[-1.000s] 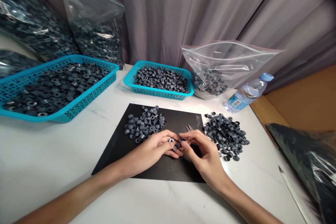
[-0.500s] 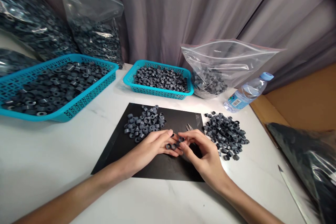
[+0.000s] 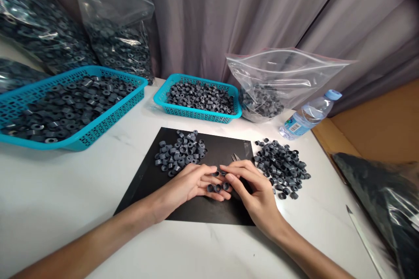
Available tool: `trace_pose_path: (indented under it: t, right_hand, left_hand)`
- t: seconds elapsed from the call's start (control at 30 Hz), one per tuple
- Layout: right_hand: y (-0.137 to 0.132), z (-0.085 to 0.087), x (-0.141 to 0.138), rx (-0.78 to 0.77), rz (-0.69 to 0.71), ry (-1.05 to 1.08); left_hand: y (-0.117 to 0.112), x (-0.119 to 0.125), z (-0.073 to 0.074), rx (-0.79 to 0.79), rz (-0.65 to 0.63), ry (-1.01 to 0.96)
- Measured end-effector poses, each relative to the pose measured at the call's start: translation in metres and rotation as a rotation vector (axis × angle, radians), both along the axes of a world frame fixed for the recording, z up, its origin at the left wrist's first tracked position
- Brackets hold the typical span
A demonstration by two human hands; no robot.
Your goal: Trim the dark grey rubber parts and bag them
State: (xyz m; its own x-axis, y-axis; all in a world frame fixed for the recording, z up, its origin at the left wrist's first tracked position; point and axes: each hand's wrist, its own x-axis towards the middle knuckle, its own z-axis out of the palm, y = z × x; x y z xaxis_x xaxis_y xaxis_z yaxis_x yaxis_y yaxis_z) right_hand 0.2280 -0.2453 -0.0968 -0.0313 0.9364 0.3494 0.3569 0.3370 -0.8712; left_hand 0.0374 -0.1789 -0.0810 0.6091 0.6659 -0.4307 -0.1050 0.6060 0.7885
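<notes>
Both hands meet over a black mat [image 3: 147, 183] on the white table. My left hand [image 3: 193, 182] lies curled with a few small grey rings [image 3: 216, 188] lined up in its fingers. My right hand [image 3: 249, 187] is pinched, its thumb and fingertips touching the same row of rings. A pile of grey rings [image 3: 181, 153] sits on the mat just behind my left hand. Another pile of rings [image 3: 281, 166] lies on the table to the right of my right hand. Small scissors [image 3: 235, 157] peek out behind the right fingers.
Two blue baskets of rings stand behind, a big basket [image 3: 98, 128] at left and a small basket [image 3: 199, 115] at centre. Clear bags of rings [image 3: 275, 83] line the back. A water bottle [image 3: 307, 115] lies at right. A blade [image 3: 363, 237] rests near the right edge.
The rings in my left fingers now form a row of three where one showed before. Both hands have shifted slightly toward me on the mat.
</notes>
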Motion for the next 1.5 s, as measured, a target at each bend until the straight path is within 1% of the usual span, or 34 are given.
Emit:
trace_pose_path:
  t: [0.07,0.2,0.4,0.5,0.9,1.0,1.2,1.4,1.5]
  right_hand:
    - [0.000,0.001,0.000,-0.006,0.013,-0.021]
    - [0.001,0.002,0.000,0.016,0.019,-0.047]
    - [0.000,0.000,-0.001,0.017,-0.010,0.008]
    - [0.000,0.001,-0.001,0.024,-0.003,-0.010]
    - [-0.001,0.005,-0.001,-0.032,0.024,-0.027]
    - [-0.002,0.005,-0.001,-0.031,0.020,-0.011]
    - [-0.002,0.003,-0.001,0.007,-0.037,0.045]
    - [0.000,0.003,-0.001,-0.040,-0.007,0.004]
    - [0.001,0.003,-0.001,-0.054,-0.001,0.007]
  left_hand:
    - [-0.001,0.001,0.003,-0.017,-0.010,-0.012]
    - [-0.001,0.003,0.004,0.008,-0.028,-0.009]
    - [-0.001,0.004,0.006,0.023,-0.033,0.030]
    - [-0.001,0.004,0.007,0.020,-0.047,0.044]
    - [-0.001,0.000,0.009,0.008,-0.048,0.018]
    - [-0.001,0.000,0.009,-0.001,-0.060,-0.009]
    - [0.001,-0.002,0.012,-0.042,-0.091,-0.081]
    - [-0.001,-0.002,0.016,-0.040,-0.075,0.006]
    - [-0.003,-0.001,0.015,-0.039,-0.048,0.059]
